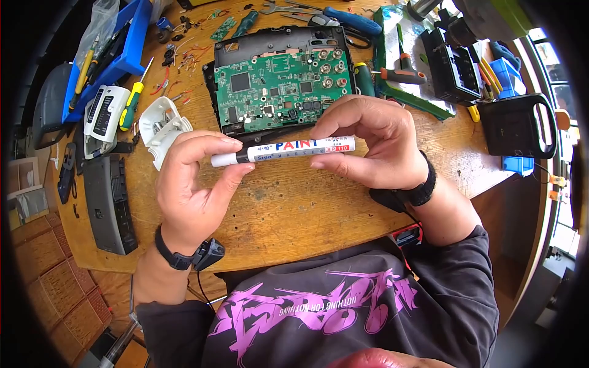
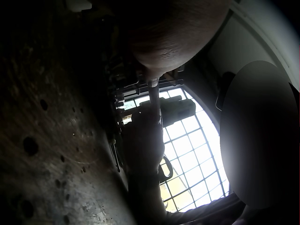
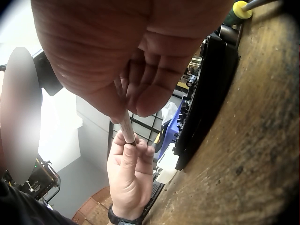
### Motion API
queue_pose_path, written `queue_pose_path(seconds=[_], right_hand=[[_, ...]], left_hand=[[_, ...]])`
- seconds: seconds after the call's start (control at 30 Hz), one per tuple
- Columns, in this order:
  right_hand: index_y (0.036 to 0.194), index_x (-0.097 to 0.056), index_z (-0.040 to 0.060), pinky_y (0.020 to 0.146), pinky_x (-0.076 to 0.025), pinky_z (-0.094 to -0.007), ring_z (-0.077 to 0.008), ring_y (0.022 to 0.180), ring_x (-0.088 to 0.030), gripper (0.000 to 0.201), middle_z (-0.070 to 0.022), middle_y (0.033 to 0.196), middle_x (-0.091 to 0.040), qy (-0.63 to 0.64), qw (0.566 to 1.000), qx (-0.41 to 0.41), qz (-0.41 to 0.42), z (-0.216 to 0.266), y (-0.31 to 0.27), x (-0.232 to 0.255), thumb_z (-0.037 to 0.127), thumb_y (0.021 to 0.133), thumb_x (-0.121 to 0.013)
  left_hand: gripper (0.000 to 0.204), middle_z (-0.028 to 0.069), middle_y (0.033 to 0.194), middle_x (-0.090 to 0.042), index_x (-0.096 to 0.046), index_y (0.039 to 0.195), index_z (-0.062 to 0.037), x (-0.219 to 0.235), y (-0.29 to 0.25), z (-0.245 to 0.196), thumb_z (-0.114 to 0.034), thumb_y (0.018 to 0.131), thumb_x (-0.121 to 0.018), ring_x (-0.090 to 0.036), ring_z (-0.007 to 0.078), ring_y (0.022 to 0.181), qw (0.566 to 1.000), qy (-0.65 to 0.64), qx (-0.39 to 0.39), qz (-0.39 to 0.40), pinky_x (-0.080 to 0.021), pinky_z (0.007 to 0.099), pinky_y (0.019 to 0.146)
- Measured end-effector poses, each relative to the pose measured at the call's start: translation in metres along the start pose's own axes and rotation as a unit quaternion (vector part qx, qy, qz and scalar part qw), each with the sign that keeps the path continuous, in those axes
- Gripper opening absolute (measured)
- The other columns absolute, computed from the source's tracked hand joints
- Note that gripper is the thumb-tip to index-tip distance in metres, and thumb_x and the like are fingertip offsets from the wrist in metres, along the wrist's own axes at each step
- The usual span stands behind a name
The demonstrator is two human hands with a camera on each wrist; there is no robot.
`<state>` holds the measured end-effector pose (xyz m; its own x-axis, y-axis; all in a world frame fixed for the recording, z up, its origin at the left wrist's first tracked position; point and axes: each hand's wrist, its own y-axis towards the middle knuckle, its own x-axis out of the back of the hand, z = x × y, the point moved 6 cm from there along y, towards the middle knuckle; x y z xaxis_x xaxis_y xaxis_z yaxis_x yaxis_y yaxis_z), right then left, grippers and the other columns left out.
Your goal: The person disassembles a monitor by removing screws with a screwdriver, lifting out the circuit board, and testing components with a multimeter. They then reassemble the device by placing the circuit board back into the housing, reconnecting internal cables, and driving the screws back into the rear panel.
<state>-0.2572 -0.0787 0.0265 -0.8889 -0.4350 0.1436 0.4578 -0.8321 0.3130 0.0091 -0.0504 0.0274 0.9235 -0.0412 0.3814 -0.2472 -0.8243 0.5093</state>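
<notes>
A white paint marker (image 1: 300, 148), lettered "PAINT" in blue and red, lies level between both hands in the head view. My left hand (image 1: 195, 184) pinches its capped end between thumb and forefinger. At the other end, my right hand (image 1: 377, 144) holds the barrel between thumb and fingers. Just beyond the marker sits a green circuit board (image 1: 282, 86) in a black housing. In the right wrist view, the marker (image 3: 125, 127) runs from the right palm to the left hand (image 3: 129, 173). The left wrist view is dark, with the marker (image 2: 154, 96) seen nearly end-on.
A white cable tester (image 1: 105, 116), a yellow-green screwdriver (image 1: 131, 105) and a white cup-like holder (image 1: 161, 126) stand left on the wooden bench (image 1: 294, 214). A blue bin (image 1: 132, 52) is at the back left. An orange-handled screwdriver (image 1: 402, 76) lies on the right.
</notes>
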Motion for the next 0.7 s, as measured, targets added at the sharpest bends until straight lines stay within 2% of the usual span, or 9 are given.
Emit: queue_pose_path(seconds=[0.13, 0.2, 0.23, 0.33, 0.37, 0.47, 0.5, 0.6, 0.7], right_hand=[[0.116, -0.082, -0.0008, 0.086, -0.064, -0.0288, -0.0128, 0.099, -0.08, 0.027, -0.0095, 0.112, -0.084, -0.056, 0.998, 0.029, 0.018, 0.009, 0.004, 0.001, 0.005, 0.092, -0.095], [0.115, -0.084, 0.0004, 0.086, -0.064, -0.0306, -0.0166, 0.098, -0.082, 0.028, -0.0112, 0.111, -0.086, -0.079, 0.996, 0.02, 0.028, 0.011, 0.006, 0.001, 0.006, 0.091, -0.096], [0.115, -0.084, 0.0004, 0.086, -0.064, -0.0306, -0.0166, 0.098, -0.082, 0.028, -0.0112, 0.111, -0.086, -0.073, 0.997, 0.023, 0.033, 0.011, 0.006, 0.0, 0.006, 0.091, -0.096], [0.114, -0.086, 0.0011, 0.085, -0.064, -0.0327, -0.0206, 0.096, -0.083, 0.028, -0.0119, 0.109, -0.087, -0.107, 0.993, 0.04, 0.039, 0.014, 0.008, -0.001, 0.008, 0.09, -0.097], [0.113, -0.087, 0.0011, 0.085, -0.064, -0.0336, -0.0221, 0.096, -0.083, 0.028, -0.0123, 0.108, -0.087, -0.11, 0.992, 0.038, 0.042, 0.015, 0.008, -0.002, 0.009, 0.089, -0.098], [0.111, -0.088, 0.0004, 0.084, -0.064, -0.0347, -0.0234, 0.095, -0.084, 0.027, -0.0132, 0.107, -0.087, -0.109, 0.992, 0.037, 0.049, 0.013, 0.008, -0.004, 0.009, 0.088, -0.098], [0.111, -0.088, 0.0, 0.084, -0.064, -0.0348, -0.0236, 0.094, -0.083, 0.027, -0.0133, 0.106, -0.087, -0.111, 0.992, 0.037, 0.049, 0.012, 0.007, -0.004, 0.009, 0.088, -0.098], [0.11, -0.087, -0.0008, 0.082, -0.064, -0.0351, -0.0239, 0.092, -0.083, 0.026, -0.0137, 0.105, -0.087, -0.119, 0.991, 0.033, 0.055, 0.014, 0.006, -0.003, 0.009, 0.089, -0.098], [0.108, -0.088, -0.001, 0.079, -0.064, -0.0354, -0.0242, 0.089, -0.083, 0.023, -0.0139, 0.102, -0.087, -0.136, 0.989, 0.019, 0.054, 0.016, 0.006, -0.003, 0.01, 0.09, -0.096]], left_hand=[[0.039, 0.0152, 0.116, -0.08, -0.074, 0.122, 0.001, 0.0, 0.002, -0.001, -0.002, 0.09, -0.096, -0.078, 0.0241, 0.103, 1.0, 0.004, 0.003, 0.002, -0.063, 0.0347, 0.089], [0.04, 0.0199, 0.13, -0.074, -0.069, 0.133, 0.0065, -0.003, 0.003, -0.004, 0.005, 0.097, -0.087, -0.074, 0.0252, 0.117, 0.995, 0.038, -0.013, 0.086, -0.061, 0.0369, 0.102], [0.038, 0.0192, 0.124, -0.078, -0.075, 0.128, 0.0058, -0.004, 0.006, -0.006, -0.002, 0.094, -0.092, -0.077, 0.0258, 0.112, 0.997, 0.029, -0.009, 0.064, -0.062, 0.0362, 0.096], [0.038, 0.0165, 0.118, -0.081, -0.079, 0.124, 0.0035, -0.006, 0.011, -0.012, -0.007, 0.091, -0.095, -0.078, 0.0261, 0.106, 0.994, 0.053, -0.04, 0.085, -0.062, 0.0348, 0.091], [0.038, 0.015, 0.113, -0.082, -0.082, 0.12, 0.002, -0.007, 0.011, -0.012, -0.012, 0.089, -0.098, -0.079, 0.0252, 0.099, 0.996, 0.046, -0.03, 0.069, -0.062, 0.0335, 0.085], [0.037, 0.0148, 0.11, -0.082, -0.083, 0.119, 0.0014, -0.006, 0.008, -0.012, -0.013, 0.088, -0.098, -0.078, 0.0234, 0.094, 0.994, 0.045, -0.013, 0.1, -0.061, 0.0328, 0.081], [0.037, 0.0133, 0.105, -0.082, -0.085, 0.117, 0.0005, -0.007, 0.008, -0.011, -0.016, 0.087, -0.099, -0.076, 0.0217, 0.086, 0.993, 0.046, -0.002, 0.108, -0.059, 0.0328, 0.074], [0.036, 0.0123, 0.099, -0.08, -0.085, 0.119, 0.0006, -0.008, 0.007, -0.013, -0.017, 0.089, -0.097, -0.074, 0.0224, 0.082, 0.991, 0.04, 0.008, 0.131, -0.056, 0.0339, 0.07], [0.033, 0.0121, 0.094, -0.077, -0.085, 0.118, 0.0015, -0.01, 0.006, -0.012, -0.016, 0.091, -0.094, -0.072, 0.0238, 0.078, 0.992, 0.033, -0.008, 0.12, -0.054, 0.0343, 0.067]])
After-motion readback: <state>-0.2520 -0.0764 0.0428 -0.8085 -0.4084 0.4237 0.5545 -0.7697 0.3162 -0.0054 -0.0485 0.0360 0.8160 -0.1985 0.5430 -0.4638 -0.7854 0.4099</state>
